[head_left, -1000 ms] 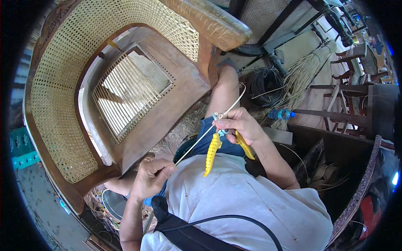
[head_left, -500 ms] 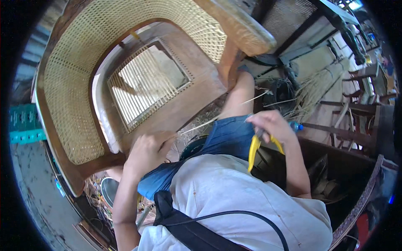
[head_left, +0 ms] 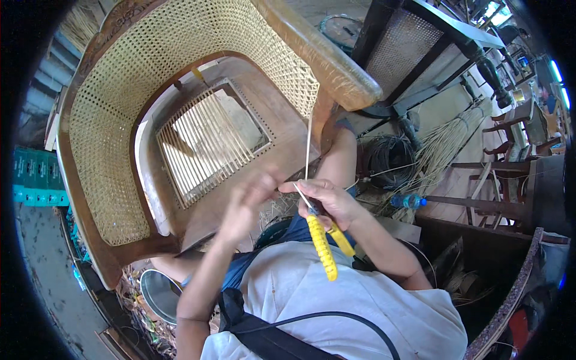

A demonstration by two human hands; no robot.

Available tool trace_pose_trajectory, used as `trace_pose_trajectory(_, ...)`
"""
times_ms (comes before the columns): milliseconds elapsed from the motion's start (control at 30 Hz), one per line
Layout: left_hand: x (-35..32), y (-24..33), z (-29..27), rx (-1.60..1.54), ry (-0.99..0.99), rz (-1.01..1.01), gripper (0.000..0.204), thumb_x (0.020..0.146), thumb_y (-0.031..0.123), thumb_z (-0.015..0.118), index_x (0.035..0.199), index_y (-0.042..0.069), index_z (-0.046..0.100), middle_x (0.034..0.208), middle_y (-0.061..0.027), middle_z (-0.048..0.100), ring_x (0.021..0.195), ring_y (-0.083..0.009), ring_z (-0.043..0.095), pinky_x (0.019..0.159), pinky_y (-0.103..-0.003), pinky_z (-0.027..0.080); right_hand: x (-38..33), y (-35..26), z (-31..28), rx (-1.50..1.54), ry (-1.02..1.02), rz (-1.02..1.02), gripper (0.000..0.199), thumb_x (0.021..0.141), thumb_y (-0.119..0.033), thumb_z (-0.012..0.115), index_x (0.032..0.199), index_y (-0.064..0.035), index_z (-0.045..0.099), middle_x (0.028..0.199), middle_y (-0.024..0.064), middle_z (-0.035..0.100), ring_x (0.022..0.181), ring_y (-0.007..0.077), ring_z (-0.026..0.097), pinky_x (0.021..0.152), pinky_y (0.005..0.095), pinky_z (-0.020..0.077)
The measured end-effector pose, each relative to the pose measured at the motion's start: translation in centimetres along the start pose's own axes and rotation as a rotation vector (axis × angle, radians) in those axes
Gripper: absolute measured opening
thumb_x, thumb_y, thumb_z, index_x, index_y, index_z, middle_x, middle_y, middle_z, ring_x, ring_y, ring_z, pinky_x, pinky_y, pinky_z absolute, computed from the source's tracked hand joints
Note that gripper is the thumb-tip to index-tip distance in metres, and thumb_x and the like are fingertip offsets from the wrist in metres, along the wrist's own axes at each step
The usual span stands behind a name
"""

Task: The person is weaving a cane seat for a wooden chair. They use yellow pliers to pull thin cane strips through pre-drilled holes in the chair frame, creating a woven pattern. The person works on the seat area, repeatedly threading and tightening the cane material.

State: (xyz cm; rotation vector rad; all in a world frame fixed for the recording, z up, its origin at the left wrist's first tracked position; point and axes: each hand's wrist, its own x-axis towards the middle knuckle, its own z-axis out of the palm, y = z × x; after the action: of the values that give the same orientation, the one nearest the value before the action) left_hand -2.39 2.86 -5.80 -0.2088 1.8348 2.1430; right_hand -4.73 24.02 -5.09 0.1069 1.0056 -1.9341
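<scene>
A wooden armchair [head_left: 258, 108] with woven cane back and arms stands in front of my lap. Pale cane strands [head_left: 201, 144] run in parallel across part of its open seat frame. Yellow-handled pliers [head_left: 323, 247] hang from my right hand [head_left: 336, 204], which is closed on them; their jaws are mostly hidden by the fingers. A loose cane strand [head_left: 308, 141] reaches from near the chair's right arm down to that hand's fingers. My left hand [head_left: 247, 201] is by the front edge of the seat, smeared by motion, so its fingers cannot be read.
Bundled cane [head_left: 453, 135] and a dark coil [head_left: 390, 162] lie on the floor at right, near a plastic bottle [head_left: 408, 201]. Another dark-framed caned chair [head_left: 402, 54] stands behind. A bucket [head_left: 161, 294] and green crates [head_left: 39, 174] are at left.
My right hand has moved left, bringing the pliers in front of my belly. My left hand has shifted right and is blurred. The strand, previously between the hands, now rises toward the chair arm.
</scene>
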Motion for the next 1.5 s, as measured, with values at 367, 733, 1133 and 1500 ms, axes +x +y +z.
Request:
trace_pose_trajectory(367,0.1,-2.8,2.6,0.141,-0.082,0.096,0.019,0.094,0.014,0.057,0.097,-0.002,0.066,0.083,-0.0049,0.065,0.078,-0.0081,0.056,0.071,-0.025,0.048,-0.5,0.9,-1.2,-0.156,0.26,-0.141,0.039,0.096,-0.032,0.053,0.121,-0.0031,0.058,0.072,0.0055,0.063,0.039,0.0065,0.049,0.034,0.0194,0.0369)
trace_pose_trajectory(733,-1.7,-0.9,2.6,0.494,-0.039,0.229,0.014,0.092,0.01,0.057,0.092,-0.002,0.065,0.074,-0.0111,0.063,0.065,-0.0117,0.056,0.061,-0.028,0.046,-1.2,0.9,-2.6,-0.312,0.246,-0.259,0.019,0.09,-0.015,0.062,0.098,0.0024,0.065,0.078,0.0072,0.064,0.046,0.0072,0.053,0.039,0.0204,0.0396)
trace_pose_trajectory(1133,-3.1,0.2,1.5,0.46,-0.18,0.195,0.012,0.09,0.005,0.056,0.09,-0.003,0.064,0.076,-0.012,0.064,0.067,-0.0135,0.058,0.063,-0.028,0.047,-6.0,-1.8,-3.9,-0.317,0.426,-0.408,0.014,0.084,-0.011,0.067,0.089,0.0025,0.067,0.074,0.0092,0.066,0.042,0.0093,0.052,0.038,0.0203,0.0389)
trace_pose_trajectory(1500,-1.4,-0.7,-7.0,-0.403,0.029,0.009,0.006,0.094,0.011,0.054,0.096,0.006,0.057,0.072,0.0003,0.046,0.066,-0.0083,0.046,0.058,-0.02,0.04,-34.4,-5.2,-19.5,-0.841,1.161,0.283,0.019,0.081,-0.023,0.068,0.079,-0.0042,0.068,0.065,0.0035,0.059,0.055,0.0133,0.057,0.049,0.0284,0.0459)
